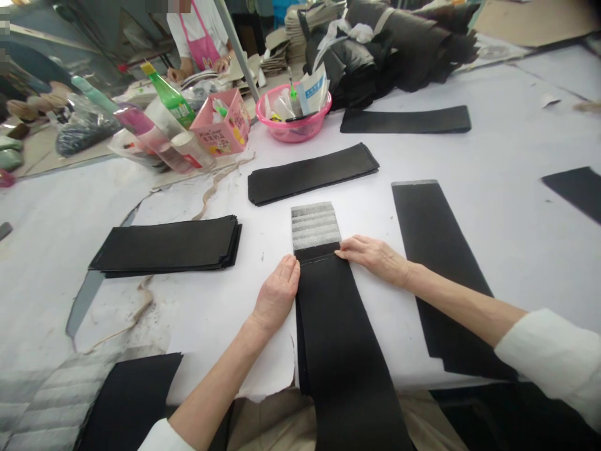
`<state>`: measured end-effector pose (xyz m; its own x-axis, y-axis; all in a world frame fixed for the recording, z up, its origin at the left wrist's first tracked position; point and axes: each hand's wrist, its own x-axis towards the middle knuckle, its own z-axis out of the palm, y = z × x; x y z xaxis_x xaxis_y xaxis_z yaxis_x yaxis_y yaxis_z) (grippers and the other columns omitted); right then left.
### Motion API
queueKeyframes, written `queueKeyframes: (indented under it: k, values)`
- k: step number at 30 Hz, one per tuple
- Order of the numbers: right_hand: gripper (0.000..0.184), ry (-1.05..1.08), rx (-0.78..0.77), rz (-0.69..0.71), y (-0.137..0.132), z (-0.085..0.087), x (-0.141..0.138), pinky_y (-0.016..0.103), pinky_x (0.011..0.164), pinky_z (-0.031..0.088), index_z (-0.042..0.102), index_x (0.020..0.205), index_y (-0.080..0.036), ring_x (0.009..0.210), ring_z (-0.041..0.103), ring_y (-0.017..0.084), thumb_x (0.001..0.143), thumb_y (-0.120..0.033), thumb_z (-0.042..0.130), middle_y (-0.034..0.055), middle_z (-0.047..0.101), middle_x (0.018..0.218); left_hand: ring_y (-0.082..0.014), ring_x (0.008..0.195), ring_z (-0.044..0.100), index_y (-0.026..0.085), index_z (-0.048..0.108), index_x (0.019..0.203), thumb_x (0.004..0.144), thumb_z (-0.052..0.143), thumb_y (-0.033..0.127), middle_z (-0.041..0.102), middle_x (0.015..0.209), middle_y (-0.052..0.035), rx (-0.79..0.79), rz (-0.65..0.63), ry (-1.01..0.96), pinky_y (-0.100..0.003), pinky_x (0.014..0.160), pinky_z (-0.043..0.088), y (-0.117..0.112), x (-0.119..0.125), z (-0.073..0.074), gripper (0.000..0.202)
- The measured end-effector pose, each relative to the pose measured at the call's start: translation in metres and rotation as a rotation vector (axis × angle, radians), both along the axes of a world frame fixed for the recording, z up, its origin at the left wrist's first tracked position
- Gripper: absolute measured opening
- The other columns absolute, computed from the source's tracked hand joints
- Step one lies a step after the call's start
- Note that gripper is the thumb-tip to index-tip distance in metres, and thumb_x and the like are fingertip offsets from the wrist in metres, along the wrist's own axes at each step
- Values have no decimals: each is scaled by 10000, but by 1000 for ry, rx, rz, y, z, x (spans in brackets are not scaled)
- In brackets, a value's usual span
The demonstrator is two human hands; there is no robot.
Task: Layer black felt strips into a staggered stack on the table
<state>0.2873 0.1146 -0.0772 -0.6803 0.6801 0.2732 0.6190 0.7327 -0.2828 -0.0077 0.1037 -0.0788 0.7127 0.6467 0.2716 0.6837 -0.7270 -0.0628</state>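
Observation:
A long black sheet strip [347, 351], perhaps leather, runs from the table middle over its front edge. Its far end lies across another black piece whose grey striped end [315, 224] sticks out beyond it. My left hand [278, 291] is closed with its fingertips on the left edge of the strip, near the overlap. On the opposite edge my right hand [375, 258] pinches the strip's corner, thumb and fingers together. Further black layers show beneath the strip on its left side. To the right of my right hand lies a separate black strip [441, 263] with a grey far end.
Stacks of black strips lie to the left [169, 244] and beyond my hands [312, 174]. A folded strip [406, 120] is farther back. A pink basin [293, 128], a pink box [223, 128] and bottles stand at the far side. Another person in a pink apron [201, 37] works behind.

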Motion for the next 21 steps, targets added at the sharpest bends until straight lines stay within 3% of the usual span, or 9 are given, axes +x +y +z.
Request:
queueKeyframes:
  k: [12, 16, 19, 21]
  values:
    - [297, 106, -21, -46, -8, -1, 1, 357, 962, 502, 557, 1238, -185, 1146, 522, 178, 986, -153, 402, 83, 566, 1192, -263, 1234, 536, 77, 518, 1219, 897, 372, 6, 576, 1271, -193, 39, 45, -27, -433, 1000, 511, -4, -1, -5, 360]
    - [284, 82, 40, -61, -10, 2, 0, 361, 935, 513, 569, 1220, -175, 1118, 541, 177, 979, -145, 422, 86, 578, 1163, -220, 1162, 574, 129, 558, 1123, 894, 388, 13, 597, 1220, -130, -83, 80, -129, -397, 967, 529, 0, -2, 9, 307]
    - [280, 45, 77, -54, -10, 4, -1, 356, 913, 514, 575, 1211, -149, 1091, 553, 182, 968, -122, 437, 98, 585, 1145, -202, 1052, 592, 146, 572, 1047, 893, 402, 26, 601, 1127, -95, -153, 228, -172, -374, 897, 544, 2, 7, 27, 259]
    - [279, 36, 99, -55, -11, 6, -1, 356, 905, 513, 580, 1202, -146, 1075, 557, 183, 966, -112, 436, 100, 586, 1140, -215, 1040, 566, 135, 573, 1073, 899, 432, 50, 588, 1095, -96, -129, 261, -137, -387, 903, 521, 1, 19, 34, 239]
